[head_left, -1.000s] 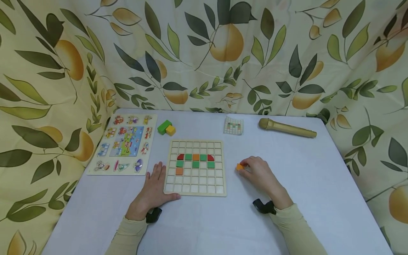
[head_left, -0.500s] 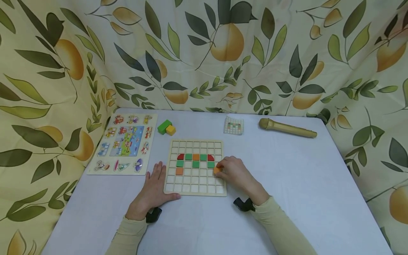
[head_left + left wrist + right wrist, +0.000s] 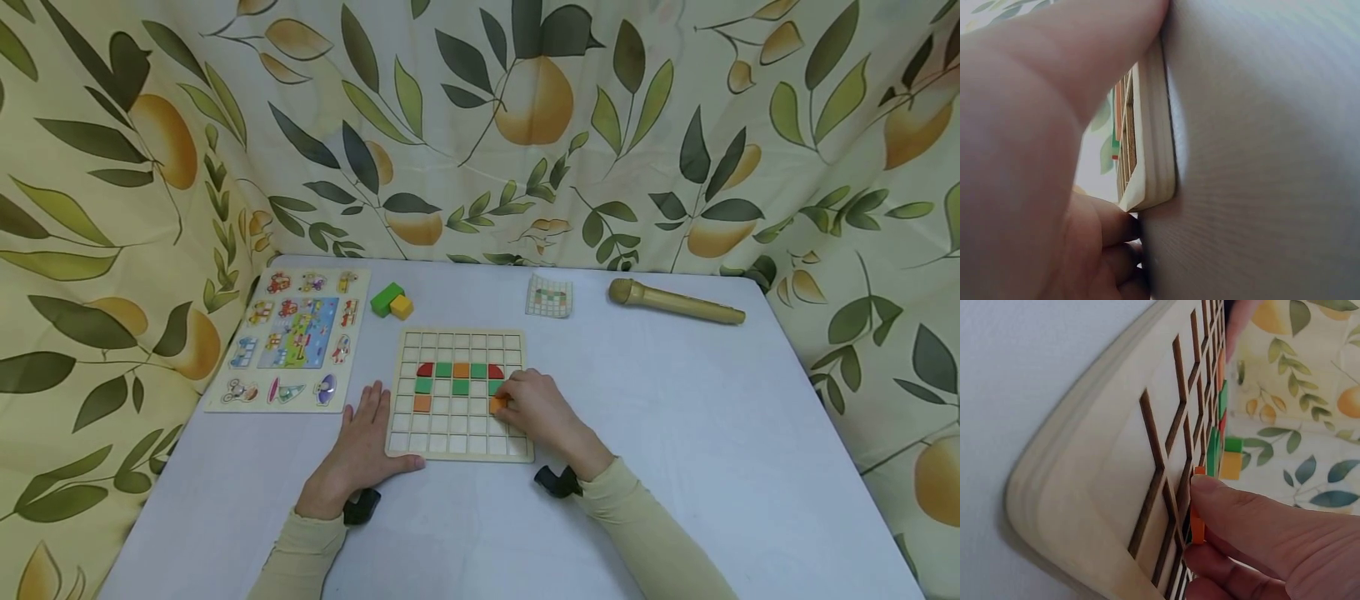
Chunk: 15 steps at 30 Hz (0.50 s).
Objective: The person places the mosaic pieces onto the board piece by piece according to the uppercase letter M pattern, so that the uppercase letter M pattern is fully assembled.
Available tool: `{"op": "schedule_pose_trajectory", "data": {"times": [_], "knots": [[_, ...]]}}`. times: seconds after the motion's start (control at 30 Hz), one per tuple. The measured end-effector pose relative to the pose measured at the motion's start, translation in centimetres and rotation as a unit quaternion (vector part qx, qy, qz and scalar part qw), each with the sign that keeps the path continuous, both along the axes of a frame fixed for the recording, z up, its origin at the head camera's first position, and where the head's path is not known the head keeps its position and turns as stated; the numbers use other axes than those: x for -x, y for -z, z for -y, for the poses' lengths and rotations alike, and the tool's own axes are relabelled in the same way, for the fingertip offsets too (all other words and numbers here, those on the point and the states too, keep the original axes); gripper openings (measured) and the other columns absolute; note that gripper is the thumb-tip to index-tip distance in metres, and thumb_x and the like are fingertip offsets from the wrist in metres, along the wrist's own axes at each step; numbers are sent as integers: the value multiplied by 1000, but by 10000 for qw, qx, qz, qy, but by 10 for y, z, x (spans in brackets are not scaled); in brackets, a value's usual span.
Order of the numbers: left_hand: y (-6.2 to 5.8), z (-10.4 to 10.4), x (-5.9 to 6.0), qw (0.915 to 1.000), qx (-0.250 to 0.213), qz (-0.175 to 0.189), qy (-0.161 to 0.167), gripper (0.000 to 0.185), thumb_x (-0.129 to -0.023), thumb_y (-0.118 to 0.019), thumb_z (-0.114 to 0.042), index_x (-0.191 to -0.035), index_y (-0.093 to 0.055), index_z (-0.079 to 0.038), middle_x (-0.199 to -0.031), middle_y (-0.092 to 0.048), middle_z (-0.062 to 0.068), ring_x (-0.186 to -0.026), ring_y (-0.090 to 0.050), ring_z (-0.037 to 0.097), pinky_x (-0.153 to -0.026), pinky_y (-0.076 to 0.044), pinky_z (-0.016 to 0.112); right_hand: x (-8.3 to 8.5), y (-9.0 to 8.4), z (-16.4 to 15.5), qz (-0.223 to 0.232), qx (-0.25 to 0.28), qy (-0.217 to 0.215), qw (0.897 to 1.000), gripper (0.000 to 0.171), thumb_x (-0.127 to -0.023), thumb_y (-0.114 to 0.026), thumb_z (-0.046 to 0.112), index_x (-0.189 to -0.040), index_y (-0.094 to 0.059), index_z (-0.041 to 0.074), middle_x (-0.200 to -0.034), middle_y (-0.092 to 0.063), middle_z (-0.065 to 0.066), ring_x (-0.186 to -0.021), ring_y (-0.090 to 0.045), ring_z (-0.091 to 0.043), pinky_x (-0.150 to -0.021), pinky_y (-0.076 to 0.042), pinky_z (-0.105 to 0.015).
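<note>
A wooden grid board [image 3: 457, 456] lies in the middle of the table, with red, green and orange tiles set in some of its squares. My right hand [image 3: 542, 410] pinches an orange square tile [image 3: 1197, 512] between thumb and fingers at the board's right side, just below a green tile [image 3: 495, 387]. In the right wrist view the tile stands at the grid's ridges. My left hand [image 3: 366, 446] lies spread at the board's lower left corner, fingers along the left edge and thumb at the front edge. The left wrist view shows that corner [image 3: 1147, 181] between thumb and fingers.
A picture puzzle board [image 3: 217, 402] lies at the left. Behind the grid board sit a green block [image 3: 387, 298] and a yellow block [image 3: 402, 307]. A small pattern card [image 3: 549, 297] and a wooden microphone-shaped stick [image 3: 675, 302] lie at the back. A leaf-and-fruit curtain [image 3: 480, 150] surrounds the table.
My right hand has moved left from the bare table to the board, carrying the orange tile over the grid's right side. The left hand has stayed in place.
</note>
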<state>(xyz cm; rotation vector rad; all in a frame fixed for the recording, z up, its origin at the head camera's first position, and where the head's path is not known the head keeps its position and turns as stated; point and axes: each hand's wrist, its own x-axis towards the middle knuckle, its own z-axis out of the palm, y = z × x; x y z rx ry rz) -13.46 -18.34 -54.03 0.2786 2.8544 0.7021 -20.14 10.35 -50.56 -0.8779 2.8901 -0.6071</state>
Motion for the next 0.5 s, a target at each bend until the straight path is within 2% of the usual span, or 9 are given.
{"op": "schedule_pose_trajectory", "data": {"times": [0.27, 0.5], "knots": [[0, -1, 1, 10000, 9, -45, 35, 125, -71, -79, -62, -150, -15, 11, -159, -7, 26, -146, 0, 39, -111, -4, 61, -1, 5, -2, -76, 26, 263, 9996, 22, -80, -82, 21, -97, -75, 9, -91, -64, 0, -84, -55, -21, -75, -45, -38], [-3, 0, 1, 10000, 54, -22, 37, 126, -69, -79, -62, -150, -16, 11, -158, -7, 26, -146, -1, 39, -112, -5, 60, -5, 9, -22, 7, 350, 532, 9980, 27, -88, -75, 27, -106, -72, 7, -101, -65, -2, -95, -55, -22, -82, -45, -39]]}}
